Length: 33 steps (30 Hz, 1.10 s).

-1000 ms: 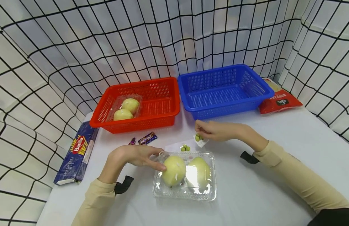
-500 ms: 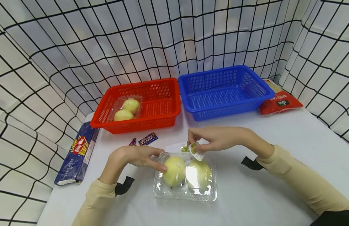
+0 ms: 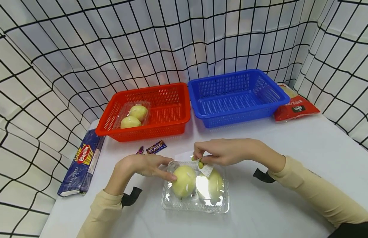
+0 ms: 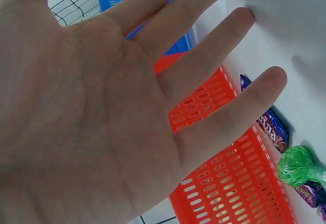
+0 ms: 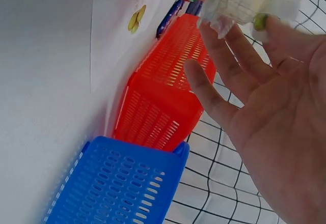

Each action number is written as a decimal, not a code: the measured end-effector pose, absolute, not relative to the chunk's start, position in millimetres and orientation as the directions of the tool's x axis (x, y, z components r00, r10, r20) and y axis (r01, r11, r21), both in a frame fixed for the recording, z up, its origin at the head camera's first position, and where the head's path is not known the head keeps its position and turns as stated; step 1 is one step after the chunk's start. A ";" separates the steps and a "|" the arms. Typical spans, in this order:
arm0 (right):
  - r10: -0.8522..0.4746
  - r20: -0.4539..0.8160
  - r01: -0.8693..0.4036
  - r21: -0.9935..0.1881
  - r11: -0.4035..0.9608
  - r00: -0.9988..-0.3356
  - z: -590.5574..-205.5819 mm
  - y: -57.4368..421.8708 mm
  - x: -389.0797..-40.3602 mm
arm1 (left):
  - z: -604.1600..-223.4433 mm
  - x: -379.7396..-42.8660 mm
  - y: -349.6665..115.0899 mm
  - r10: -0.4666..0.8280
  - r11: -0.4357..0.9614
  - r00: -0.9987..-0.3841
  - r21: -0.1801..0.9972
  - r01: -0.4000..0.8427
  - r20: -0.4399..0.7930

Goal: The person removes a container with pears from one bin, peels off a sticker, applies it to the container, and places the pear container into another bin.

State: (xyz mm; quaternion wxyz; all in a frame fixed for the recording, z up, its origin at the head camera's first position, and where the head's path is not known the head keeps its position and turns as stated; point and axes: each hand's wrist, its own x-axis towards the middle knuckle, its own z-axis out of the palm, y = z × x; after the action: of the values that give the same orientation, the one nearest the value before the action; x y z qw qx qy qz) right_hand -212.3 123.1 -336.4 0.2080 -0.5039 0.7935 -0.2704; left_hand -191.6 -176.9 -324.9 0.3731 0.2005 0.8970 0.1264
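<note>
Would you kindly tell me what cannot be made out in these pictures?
Head view: left end of the red bag, behind the blue basket.
Head view: part of the white sheet, behind the right hand.
Right wrist view: much of the clear container, cut off by the top edge.

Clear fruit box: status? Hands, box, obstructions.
Left hand at left end of clear fruit box. Right hand pinches white-and-green piece at far side. Box on table; piece hides top of right fruit.
</note>
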 end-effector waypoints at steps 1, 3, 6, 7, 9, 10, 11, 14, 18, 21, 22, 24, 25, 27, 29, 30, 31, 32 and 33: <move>-0.913 -0.048 -0.697 -0.630 0.342 -0.404 -336.8 122.4 -211.9 | -325.1 -191.4 -176.8 0.453 0.888 -0.641 0.376 0.264 -0.619; -0.914 -0.033 -0.713 -0.614 0.339 -0.405 -337.6 121.1 -211.1 | -325.4 -191.2 -176.7 0.454 0.887 -0.641 0.376 0.266 -0.618; -0.910 -0.021 -0.731 -0.588 0.346 -0.414 -336.7 119.5 -209.9 | -325.2 -191.3 -177.5 0.460 0.884 -0.642 0.380 0.271 -0.613; -0.909 -0.017 -0.737 -0.579 0.349 -0.417 -336.4 119.2 -209.5 | -324.9 -191.4 -177.8 0.459 0.885 -0.643 0.382 0.268 -0.613; -0.909 -0.011 -0.748 -0.565 0.349 -0.416 -336.1 118.1 -208.7 | -324.5 -191.4 -177.9 0.465 0.881 -0.641 0.389 0.270 -0.611; -0.911 -0.004 -0.760 -0.550 0.346 -0.412 -336.0 117.3 -208.3 | -324.6 -191.5 -178.0 0.468 0.880 -0.640 0.389 0.272 -0.609; -0.912 0.003 -0.774 -0.530 0.345 -0.409 -336.4 116.5 -208.2 | -324.6 -191.5 -178.0 0.471 0.878 -0.639 0.392 0.274 -0.608; -0.915 0.032 -0.813 -0.473 0.340 -0.402 -338.1 114.2 -207.9 | -324.4 -191.5 -177.7 0.476 0.875 -0.638 0.396 0.278 -0.605; -0.909 0.047 -0.838 -0.411 0.360 -0.413 -340.5 112.2 -207.1 | -324.7 -192.1 -177.4 0.470 0.879 -0.638 0.391 0.274 -0.610; -0.904 0.037 -0.834 -0.403 0.376 -0.426 -341.9 111.6 -206.7 | -325.3 -192.3 -177.2 0.469 0.880 -0.637 0.388 0.276 -0.612; -0.904 0.033 -0.832 -0.406 0.378 -0.427 -342.2 111.5 -206.9 | -325.3 -192.4 -177.1 0.470 0.879 -0.637 0.388 0.276 -0.611; -0.903 0.029 -0.831 -0.406 0.381 -0.428 -342.2 112.2 -207.4 | -325.0 -192.7 -176.7 0.470 0.879 -0.636 0.388 0.276 -0.612; -0.904 0.030 -0.834 -0.399 0.381 -0.427 -342.1 112.6 -207.5 | -324.7 -192.8 -176.4 0.469 0.880 -0.636 0.388 0.275 -0.613; -0.905 0.035 -0.841 -0.385 0.380 -0.425 -341.8 113.2 -208.0 | -324.2 -193.0 -176.0 0.467 0.881 -0.634 0.388 0.271 -0.617; -0.903 0.053 -0.848 -0.370 0.380 -0.427 -341.7 113.5 -208.4 | -323.9 -192.9 -175.8 0.461 0.884 -0.633 0.384 0.266 -0.622; -0.901 0.067 -0.852 -0.362 0.378 -0.428 -341.5 113.4 -208.4 | -323.9 -192.8 -175.8 0.459 0.885 -0.633 0.383 0.264 -0.624; -0.903 0.089 -0.861 -0.352 0.367 -0.421 -341.6 112.8 -208.7 | -324.0 -192.6 -175.9 0.457 0.886 -0.633 0.383 0.262 -0.625; -0.905 0.112 -0.873 -0.335 0.354 -0.410 -341.7 112.3 -208.8 | -324.1 -192.3 -175.9 0.457 0.886 -0.633 0.384 0.260 -0.625; -0.908 0.135 -0.886 -0.316 0.340 -0.397 -341.6 112.0 -208.8 | -324.2 -192.1 -176.0 0.455 0.887 -0.634 0.385 0.257 -0.625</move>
State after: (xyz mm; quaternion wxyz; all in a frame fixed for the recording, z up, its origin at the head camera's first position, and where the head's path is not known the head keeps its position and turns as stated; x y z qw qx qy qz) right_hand -208.8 112.0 -341.6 0.0321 -0.5481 0.8180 -0.1714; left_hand -192.1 -176.0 -324.2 0.3787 0.1992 0.8943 0.1307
